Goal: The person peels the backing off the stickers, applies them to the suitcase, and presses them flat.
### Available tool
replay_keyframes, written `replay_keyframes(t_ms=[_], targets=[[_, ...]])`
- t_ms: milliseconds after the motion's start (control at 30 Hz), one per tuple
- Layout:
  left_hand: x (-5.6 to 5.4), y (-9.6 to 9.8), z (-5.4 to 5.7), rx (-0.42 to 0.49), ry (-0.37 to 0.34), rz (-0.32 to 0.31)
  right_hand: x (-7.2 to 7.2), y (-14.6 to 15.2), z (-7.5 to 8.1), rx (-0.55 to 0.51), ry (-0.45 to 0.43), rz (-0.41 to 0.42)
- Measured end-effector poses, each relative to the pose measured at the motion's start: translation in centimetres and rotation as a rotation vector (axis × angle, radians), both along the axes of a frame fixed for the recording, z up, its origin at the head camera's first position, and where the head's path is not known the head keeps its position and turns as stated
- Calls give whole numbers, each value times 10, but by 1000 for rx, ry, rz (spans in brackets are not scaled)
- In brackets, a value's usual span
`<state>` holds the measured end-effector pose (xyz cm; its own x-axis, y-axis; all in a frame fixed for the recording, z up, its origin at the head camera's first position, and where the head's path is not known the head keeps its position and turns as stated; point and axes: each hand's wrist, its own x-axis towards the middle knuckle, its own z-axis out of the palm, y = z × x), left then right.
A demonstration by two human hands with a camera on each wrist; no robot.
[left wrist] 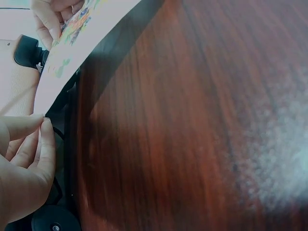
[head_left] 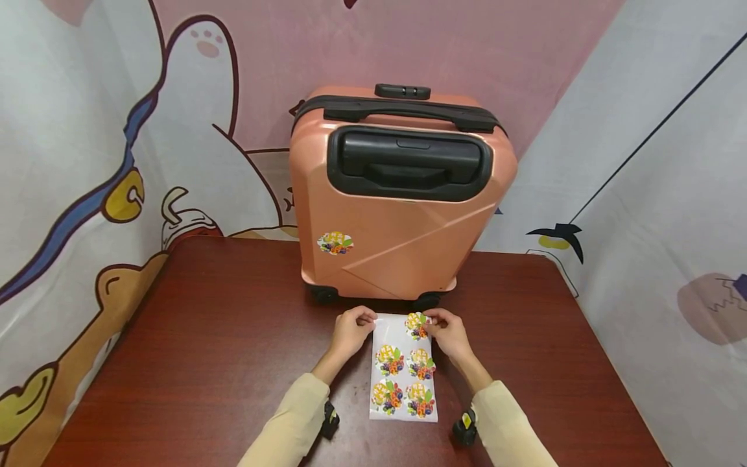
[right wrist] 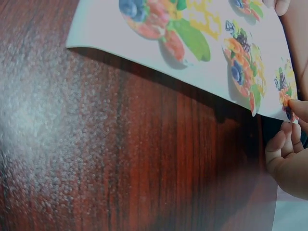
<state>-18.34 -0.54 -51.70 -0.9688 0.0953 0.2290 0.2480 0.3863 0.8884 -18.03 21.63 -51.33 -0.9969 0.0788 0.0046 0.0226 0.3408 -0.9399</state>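
Left hand point(head_left: 350, 331) is pinched on the sheet point(head_left: 390, 332) at its left corner nearest the case point(head_left: 397, 240). Sheet's just in front of the case, 5 stickers point(head_left: 389, 360) on it; looks super light, bendy, kinda slick, probably creases easily, so I'd stick to the edges. Right hand point(head_left: 449, 334) pinches the right edge, thumb over the sticker nearest the case.

At the left, the left hand point(left wrist: 26, 168) pinches the edge of a colourfully printed white sheet point(left wrist: 82, 48); farther off, the right hand point(left wrist: 52, 18) holds it, with reddish-brown wood-grain tabletop point(left wrist: 192, 115) to the right
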Motion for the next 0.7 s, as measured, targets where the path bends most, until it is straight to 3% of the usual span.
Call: replay_keyframes(t_ms=[300, 533, 700], targets=[[0, 1, -2, 16, -14, 13, 2, 0, -1, -7, 2, -9], [1, 2, -2, 40, -60, 49, 15, -12, 27, -3, 32, -5], [1, 3, -3, 48, -71, 56, 16, -12, 28, -1, 36, -13]])
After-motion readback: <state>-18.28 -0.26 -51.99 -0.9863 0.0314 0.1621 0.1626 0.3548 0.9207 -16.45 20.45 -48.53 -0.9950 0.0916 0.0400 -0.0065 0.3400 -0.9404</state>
